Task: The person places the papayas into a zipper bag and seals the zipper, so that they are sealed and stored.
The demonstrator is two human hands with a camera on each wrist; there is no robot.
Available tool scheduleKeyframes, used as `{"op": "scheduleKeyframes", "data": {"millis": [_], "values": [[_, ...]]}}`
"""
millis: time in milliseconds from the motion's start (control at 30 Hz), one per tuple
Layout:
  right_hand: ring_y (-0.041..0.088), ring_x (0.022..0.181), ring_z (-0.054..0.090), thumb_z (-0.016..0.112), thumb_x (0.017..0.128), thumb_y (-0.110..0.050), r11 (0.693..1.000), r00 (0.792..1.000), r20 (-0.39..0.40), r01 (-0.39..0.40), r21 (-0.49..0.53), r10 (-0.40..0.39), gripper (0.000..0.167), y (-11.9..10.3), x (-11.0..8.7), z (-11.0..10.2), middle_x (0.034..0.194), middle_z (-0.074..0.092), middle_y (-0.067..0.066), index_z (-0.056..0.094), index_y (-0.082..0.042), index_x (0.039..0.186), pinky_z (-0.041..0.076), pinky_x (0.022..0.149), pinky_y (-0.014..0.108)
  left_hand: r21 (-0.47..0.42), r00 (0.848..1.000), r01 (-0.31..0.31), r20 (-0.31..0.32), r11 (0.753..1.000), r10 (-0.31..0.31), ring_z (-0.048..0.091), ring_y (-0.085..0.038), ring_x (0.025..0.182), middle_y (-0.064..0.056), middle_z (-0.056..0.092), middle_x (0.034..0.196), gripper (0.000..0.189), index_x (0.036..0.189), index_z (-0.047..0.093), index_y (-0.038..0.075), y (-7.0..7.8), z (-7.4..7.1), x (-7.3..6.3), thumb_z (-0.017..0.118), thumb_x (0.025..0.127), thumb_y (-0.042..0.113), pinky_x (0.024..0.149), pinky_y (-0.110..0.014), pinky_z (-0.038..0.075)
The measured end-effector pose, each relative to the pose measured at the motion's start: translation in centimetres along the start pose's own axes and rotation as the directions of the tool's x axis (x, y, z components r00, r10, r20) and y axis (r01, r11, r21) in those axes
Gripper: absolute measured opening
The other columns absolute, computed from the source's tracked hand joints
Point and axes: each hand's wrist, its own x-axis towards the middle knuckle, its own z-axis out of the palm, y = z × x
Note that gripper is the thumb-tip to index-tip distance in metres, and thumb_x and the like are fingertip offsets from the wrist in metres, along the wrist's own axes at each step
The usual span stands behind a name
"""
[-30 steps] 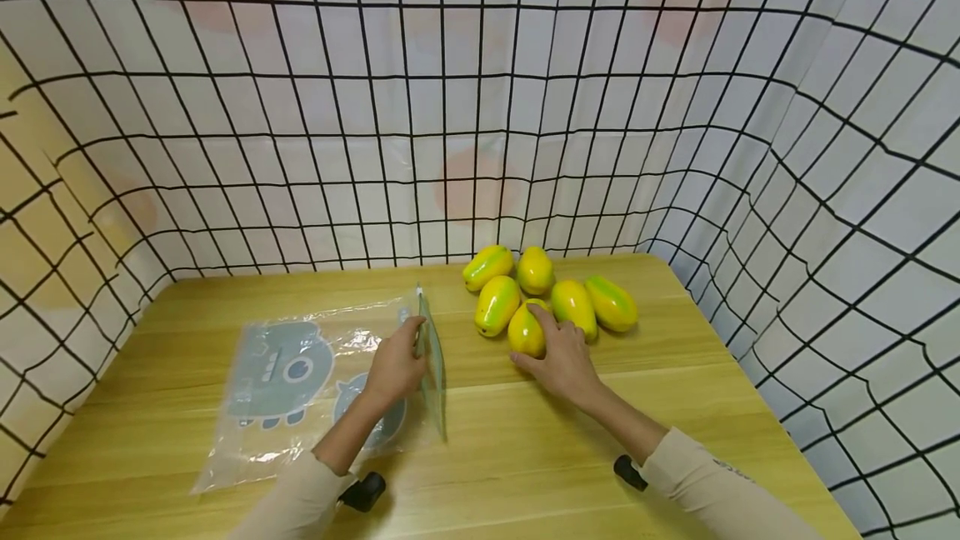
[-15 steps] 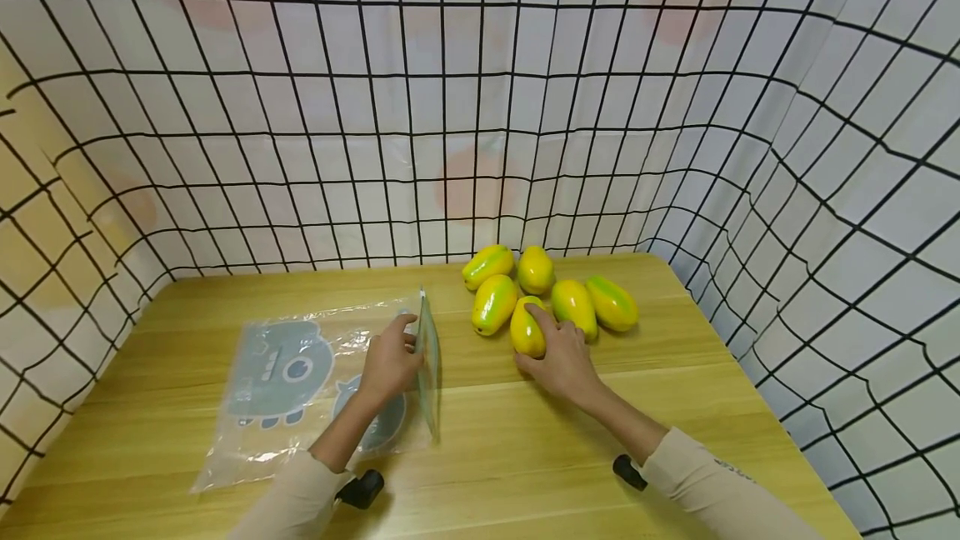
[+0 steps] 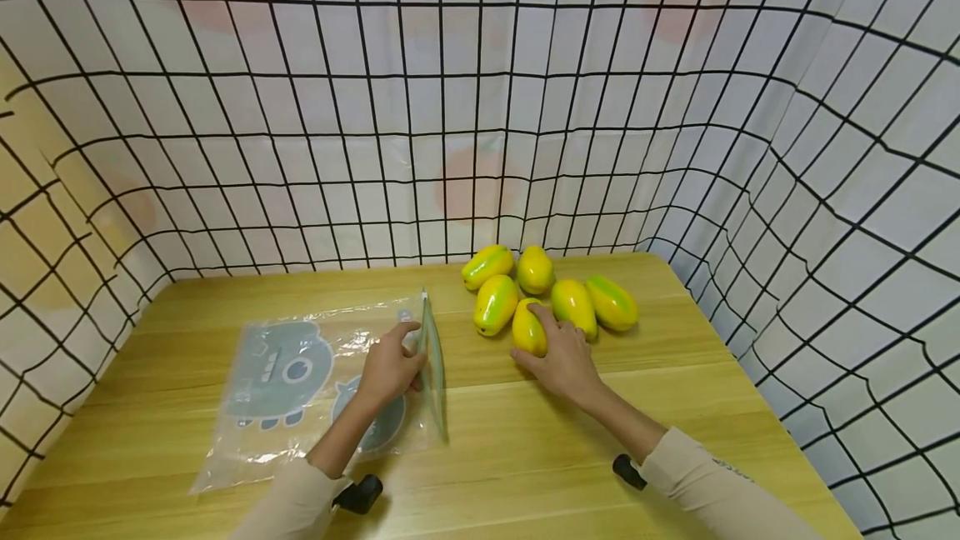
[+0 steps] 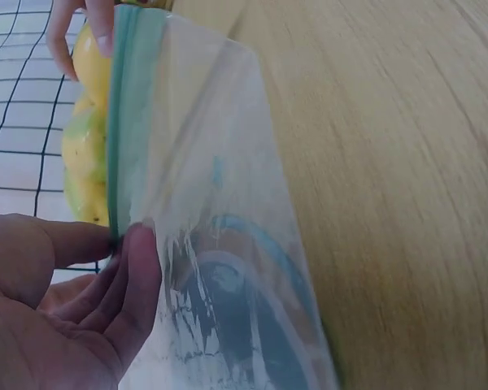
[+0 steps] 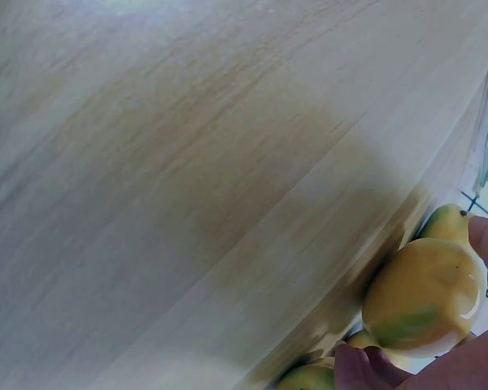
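Note:
A clear zip bag (image 3: 281, 369) with blue-grey cartoon monster prints lies on the left of the wooden table. My left hand (image 3: 388, 369) pinches its raised mouth at the green zip strip (image 4: 134, 122), one fingertip behind the clear film. To the right, my right hand (image 3: 564, 361) holds a glossy yellow-green papaya (image 3: 529, 330) between thumb and fingers. In the right wrist view the papaya (image 5: 423, 296) fills the lower right, with fingers on either side of it. Its underside is hidden in the head view, so I cannot tell whether it touches the table.
Several more papayas cluster around the held one, among them a left one (image 3: 496, 305), a right one (image 3: 573, 309) and a far right one (image 3: 611, 303). Black wire mesh (image 3: 442, 132) backed by pale cloth encloses the table (image 3: 525, 473) at the back and sides.
The bag's raised mouth swayed left and back right, and my left fingers shifted slightly along it. The papaya in my right hand turned and moved a little right; that arm stayed nearly still.

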Motion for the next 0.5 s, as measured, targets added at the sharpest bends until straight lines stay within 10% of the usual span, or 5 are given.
{"op": "scheduleKeyframes", "data": {"millis": [500], "values": [[0.035, 0.098, 0.050, 0.079, 0.087, -0.039, 0.999, 0.997, -0.076, 0.021, -0.032, -0.024, 0.073, 0.42, 0.14, 0.31, 0.112, 0.058, 0.025, 0.047, -0.022, 0.150, 0.041, 0.081, 0.045, -0.060, 0.984, 0.102, 0.153, 0.993, -0.092, 0.069, -0.024, 0.054, -0.012, 0.070, 0.069, 0.066, 0.147, 0.048, -0.001, 0.10, -0.47, -0.10, 0.072, 0.086, -0.006, 0.052, -0.035, 0.061]]}}
